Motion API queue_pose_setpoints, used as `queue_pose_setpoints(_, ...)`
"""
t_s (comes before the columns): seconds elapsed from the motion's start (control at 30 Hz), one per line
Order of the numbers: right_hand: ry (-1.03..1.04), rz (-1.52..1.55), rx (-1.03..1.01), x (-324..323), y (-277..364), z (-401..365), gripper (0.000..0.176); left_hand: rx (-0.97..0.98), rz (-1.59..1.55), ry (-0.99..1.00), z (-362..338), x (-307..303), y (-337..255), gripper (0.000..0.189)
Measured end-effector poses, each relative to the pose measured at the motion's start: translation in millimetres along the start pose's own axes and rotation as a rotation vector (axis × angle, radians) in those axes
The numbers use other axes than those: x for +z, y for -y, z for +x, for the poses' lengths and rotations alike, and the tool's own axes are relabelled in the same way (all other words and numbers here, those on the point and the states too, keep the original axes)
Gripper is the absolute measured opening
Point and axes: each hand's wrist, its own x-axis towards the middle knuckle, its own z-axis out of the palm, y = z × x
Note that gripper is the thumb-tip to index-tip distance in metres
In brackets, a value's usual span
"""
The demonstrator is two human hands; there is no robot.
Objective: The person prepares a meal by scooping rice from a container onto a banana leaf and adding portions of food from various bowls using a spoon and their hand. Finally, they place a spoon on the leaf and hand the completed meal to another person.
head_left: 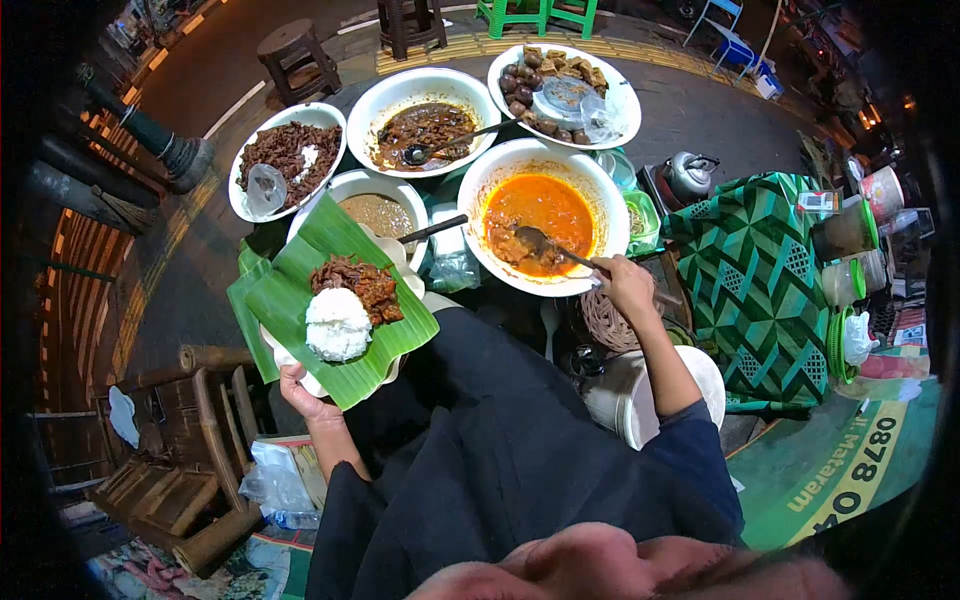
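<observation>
- The left hand [312,402] grips the near edge of the white plate [283,352]; some fingers are hidden.
- Green leaf [385,350] and white rice [338,325] sit just past them.
- The right hand [627,287] has fingers closed on the spoon [568,254], its end in orange soup [540,200].
</observation>
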Motion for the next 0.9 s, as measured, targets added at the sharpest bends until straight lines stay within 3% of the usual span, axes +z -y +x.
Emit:
queue_pose_setpoints(0.03,-0.103,-0.044,-0.041,0,0,-2,0.017,-0.002,0.003,0.001,-1,1,0,0.049)
queue_pose_setpoints(0.33,0.032,-0.004,-0.155,-28,-16,11,0.021,-0.004,-0.001,0.032,-5,10,-2,0.049)
queue_pose_setpoints(0.6,-0.095,-0.033,-0.114,-21,-13,20,0.02,0.005,0.005,0.051,-4,11,0,0.049)
queue_pose_setpoints(0.73,-0.069,-0.051,-0.22,-9,-15,24,0.021,0.018,0.024,0.037,-2,5,-3,0.049)
queue_pose_setpoints(0.83,0.12,-0.108,-0.098,-18,-23,28,0.02,0.005,0.024,0.038,-3,8,-3,0.049)
queue_pose_setpoints(0.9,0.138,-0.095,-0.073,-11,-27,27,0.02,-0.002,0.012,0.032,-2,6,-2,0.049)
